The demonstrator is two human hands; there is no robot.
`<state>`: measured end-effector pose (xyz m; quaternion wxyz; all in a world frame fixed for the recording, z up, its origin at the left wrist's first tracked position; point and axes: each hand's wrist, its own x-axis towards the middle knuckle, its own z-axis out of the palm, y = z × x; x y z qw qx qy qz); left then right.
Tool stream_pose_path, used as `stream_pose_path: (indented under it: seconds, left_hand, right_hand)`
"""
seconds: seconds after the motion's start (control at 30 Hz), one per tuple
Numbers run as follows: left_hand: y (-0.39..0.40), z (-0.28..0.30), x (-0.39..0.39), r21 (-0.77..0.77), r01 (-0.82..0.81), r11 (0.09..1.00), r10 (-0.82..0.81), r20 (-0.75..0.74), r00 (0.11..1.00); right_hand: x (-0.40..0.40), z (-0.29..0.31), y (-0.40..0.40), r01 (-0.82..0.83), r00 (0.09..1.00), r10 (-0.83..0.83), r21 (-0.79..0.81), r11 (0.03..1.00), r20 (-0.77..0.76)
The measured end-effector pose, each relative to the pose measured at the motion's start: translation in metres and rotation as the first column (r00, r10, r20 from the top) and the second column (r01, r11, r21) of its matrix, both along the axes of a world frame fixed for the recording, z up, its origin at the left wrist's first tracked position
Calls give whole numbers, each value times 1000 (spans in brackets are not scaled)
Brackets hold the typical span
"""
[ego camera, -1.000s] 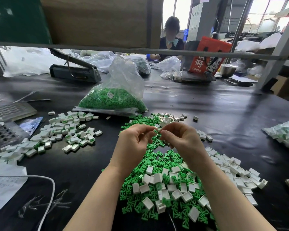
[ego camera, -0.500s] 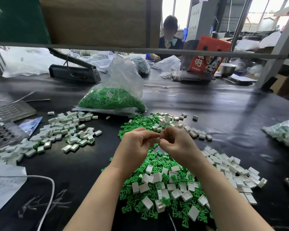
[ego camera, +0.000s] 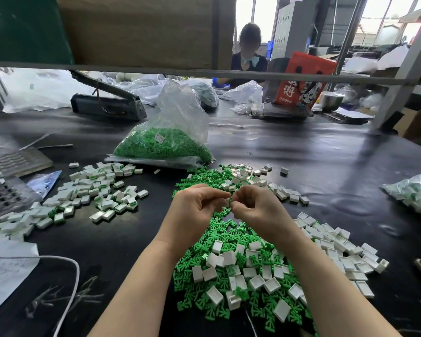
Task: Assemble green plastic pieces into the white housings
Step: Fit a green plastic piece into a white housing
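A small white housing (ego camera: 227,202) is pinched between the curled fingertips of the left hand (ego camera: 195,210) and the right hand (ego camera: 258,210), both raised over the mixed pile (ego camera: 241,271) of green pieces and white housings on the black table (ego camera: 326,161); whether a green piece is also held cannot be told. Behind the pile, a clear bag (ego camera: 165,142) of green pieces is slumped open-topped on the table. Left of the pile, a spread of finished housings (ego camera: 93,195) with green inserts is seen, and further left a keyboard (ego camera: 10,161). Right of the pile, a second bag (ego camera: 416,190) of parts is cut off by the frame edge. Well behind the pile, a heat sealer (ego camera: 107,105) and a red bag (ego camera: 299,81) are set, and another person (ego camera: 248,52) is seated beyond.
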<state>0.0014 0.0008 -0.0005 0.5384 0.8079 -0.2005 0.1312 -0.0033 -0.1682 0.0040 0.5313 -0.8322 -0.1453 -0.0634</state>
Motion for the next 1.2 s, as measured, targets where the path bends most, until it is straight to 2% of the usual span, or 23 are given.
stream_pose_path:
  seconds: [0.47, 0.63, 0.9, 1.2]
  left_hand:
    - [1, 5, -4, 74, 28, 997, -30, 33, 999]
    - [0, 4, -5, 62, 42, 997, -42, 3, 999]
    - [5, 1, 0, -134, 16, 991, -35, -141, 989]
    - [3, 0, 1, -119, 46, 992, -63, -144, 987]
  right_hand:
    - [1, -4, 6, 57, 997, -51, -103, 993, 57]
    - [2, -4, 3, 68, 997, -63, -134, 989, 43]
    - [0, 5, -6, 74, 997, -74, 13, 997, 35]
    - [-1, 7, -2, -11, 1000, 12, 108, 994, -10]
